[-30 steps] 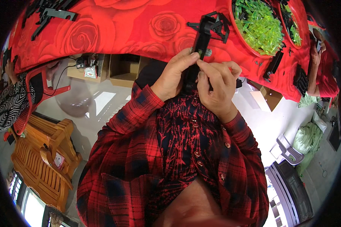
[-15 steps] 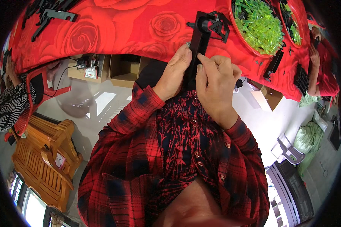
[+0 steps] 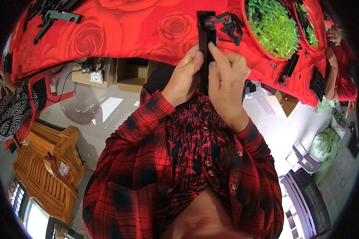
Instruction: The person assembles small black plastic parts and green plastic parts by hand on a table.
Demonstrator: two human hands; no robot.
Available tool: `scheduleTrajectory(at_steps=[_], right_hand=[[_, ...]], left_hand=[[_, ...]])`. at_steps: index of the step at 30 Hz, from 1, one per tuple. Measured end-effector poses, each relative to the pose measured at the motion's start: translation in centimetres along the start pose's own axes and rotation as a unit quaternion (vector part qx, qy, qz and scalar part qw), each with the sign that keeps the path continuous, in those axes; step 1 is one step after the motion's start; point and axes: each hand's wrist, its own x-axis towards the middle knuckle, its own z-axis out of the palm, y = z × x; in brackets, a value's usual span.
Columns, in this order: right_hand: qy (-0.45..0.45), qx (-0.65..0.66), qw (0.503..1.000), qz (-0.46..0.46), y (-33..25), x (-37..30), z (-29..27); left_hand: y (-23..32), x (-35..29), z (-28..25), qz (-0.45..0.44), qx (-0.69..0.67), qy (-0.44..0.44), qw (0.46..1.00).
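A long black plastic part [image 3: 205, 40] with a round boss near its far end stands out from my chest over the table edge. My left hand [image 3: 184, 71] is closed around its left side, thumb pressed on it. My right hand [image 3: 230, 75] is at its right side. The right index finger is stretched out with its tip against the part's edge; the thumb lies lower beside it, and the other fingers are loosely bent. Small black pieces [image 3: 231, 28] lie in a loose pile right of the part's far end. The part's near end is partly hidden by my hands.
A red basin [image 3: 249, 34] of green-yellow translucent pieces stands on the rose-patterned red cloth [image 3: 139, 28]. Another basin [image 3: 307, 24] is farther right. More black parts [image 3: 62, 16] lie far left. People sit at both sides. Under the table are cardboard boxes [image 3: 133, 75].
My right index finger has slid farther up along the black part's edge. The part has turned slightly and stands more upright in the picture. My left hand keeps its hold.
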Motion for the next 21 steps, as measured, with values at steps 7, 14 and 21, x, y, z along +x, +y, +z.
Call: scheduleTrajectory(at_steps=[7, 14, 21], right_hand=[[0.014, -0.072, 0.992, -0.1, 1.4, 1.7, -0.4], [-0.005, -0.018, 0.996, -0.086, 0.6, 1.1, -1.1], [0.004, 0.009, 0.995, -0.101, 0.7, -0.1, -0.3]], left_hand=[[0.2, -0.3, 0.2, -0.007, 0.048, 0.029, 0.998], [1.2, -0.4, 0.0, -0.063, -0.014, 0.043, 0.997], [0.2, -0.2, -1.3, 0.046, 0.196, 0.079, 0.976]])
